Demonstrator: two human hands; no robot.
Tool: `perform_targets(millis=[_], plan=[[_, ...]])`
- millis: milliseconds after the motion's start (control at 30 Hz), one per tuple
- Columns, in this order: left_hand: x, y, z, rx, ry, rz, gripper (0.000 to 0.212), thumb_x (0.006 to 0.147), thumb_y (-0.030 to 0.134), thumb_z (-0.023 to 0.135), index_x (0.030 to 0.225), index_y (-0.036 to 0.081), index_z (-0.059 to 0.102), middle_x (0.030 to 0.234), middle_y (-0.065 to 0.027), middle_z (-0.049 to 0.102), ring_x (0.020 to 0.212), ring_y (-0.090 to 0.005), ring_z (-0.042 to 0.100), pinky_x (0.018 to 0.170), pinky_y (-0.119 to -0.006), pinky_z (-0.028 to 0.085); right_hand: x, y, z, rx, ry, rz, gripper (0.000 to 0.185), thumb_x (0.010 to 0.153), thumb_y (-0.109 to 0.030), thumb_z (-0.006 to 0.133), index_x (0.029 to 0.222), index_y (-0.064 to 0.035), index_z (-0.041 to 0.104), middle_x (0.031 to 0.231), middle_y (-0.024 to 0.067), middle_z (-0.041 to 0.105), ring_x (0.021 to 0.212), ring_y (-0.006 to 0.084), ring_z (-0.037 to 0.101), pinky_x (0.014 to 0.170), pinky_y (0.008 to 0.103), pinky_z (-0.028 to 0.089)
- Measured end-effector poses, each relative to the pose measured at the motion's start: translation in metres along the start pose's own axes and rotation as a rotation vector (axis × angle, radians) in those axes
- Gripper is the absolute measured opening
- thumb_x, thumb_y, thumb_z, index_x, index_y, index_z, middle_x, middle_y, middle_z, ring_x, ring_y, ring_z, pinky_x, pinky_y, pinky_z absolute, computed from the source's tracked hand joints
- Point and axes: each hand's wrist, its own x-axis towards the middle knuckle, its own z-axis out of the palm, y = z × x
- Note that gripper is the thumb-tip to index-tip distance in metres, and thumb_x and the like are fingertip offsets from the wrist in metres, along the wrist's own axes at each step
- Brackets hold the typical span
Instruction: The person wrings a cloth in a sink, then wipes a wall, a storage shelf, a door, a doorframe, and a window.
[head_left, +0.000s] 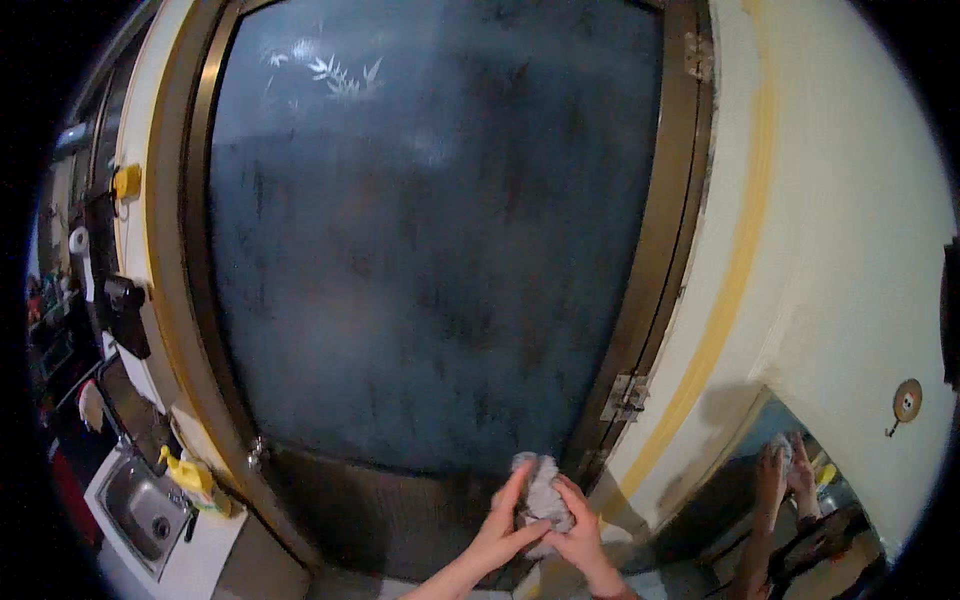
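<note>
My left hand (505, 527) and my right hand (576, 531) both grip a crumpled light grey cloth (546, 495) between them, low in the view and right of centre. The cloth bulges up above my fingers, and its lower part is partly hidden by them. Behind the hands stands a closed door with a dark glass panel (420, 270) in a brown metal frame. At the lower right, a mirror (757, 427) reflects both hands and the cloth.
A steel sink (146, 517) is set in a white counter at the lower left, with a yellow pump bottle (196, 484) beside it. The door has a round knob (257, 453) on its left and a metal hinge (626, 397) on its right. A round hook (907, 399) hangs on the right wall.
</note>
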Motion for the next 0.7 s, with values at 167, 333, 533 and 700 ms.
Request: perform_targets(millis=[167,333,533,700], plan=[[-0.027,0.039,-0.07,0.011,0.277,-0.059,0.059,0.087,0.011,0.065,0.14,0.005,0.04,0.142,-0.0122,0.043,0.132,-0.0247,0.041,0.107,-0.037,0.035,0.091,-0.045,-0.013,0.108,0.031,0.074,0.062,0.067,-0.008,0.075,0.126,-0.0002,0.057,0.132,0.0116,0.056,0.124,0.0212,0.05,0.106,0.0352,0.038],[-0.087,-0.008,-0.14,0.181,0.234,0.089,0.038,0.097,0.019,0.058,0.133,0.007,0.051,0.125,-0.0089,0.055,0.111,-0.0175,0.055,0.089,-0.032,0.046,0.217,-0.122,-0.055,-0.191,0.498,-0.679,0.069,0.073,-0.012,0.063,0.139,-0.0019,0.044,0.147,0.0184,0.039,0.137,0.0315,0.035,0.114,0.0428,0.024],[-0.112,-0.009,-0.158,0.196,0.289,-0.01,0.036,0.097,0.024,0.058,0.129,0.008,0.054,0.116,-0.006,0.059,0.105,-0.0179,0.057,0.087,-0.033,0.047,0.336,-0.151,-0.035,-1.014,0.783,-0.424,0.091,0.07,-0.043,0.076,0.142,-0.0048,0.037,0.148,0.0221,0.033,0.137,0.0417,0.028,0.112,0.0538,0.022],[-0.109,-0.015,-0.16,-0.016,0.254,-0.154,0.035,0.095,0.021,0.06,0.126,0.004,0.055,0.11,-0.0046,0.062,0.103,-0.0164,0.057,0.092,-0.031,0.044,0.332,-0.172,0.082,-0.738,0.322,-0.85,0.076,0.059,-0.033,0.082,0.125,-0.0099,0.052,0.138,0.0161,0.045,0.13,0.0375,0.039,0.108,0.0531,0.028]])
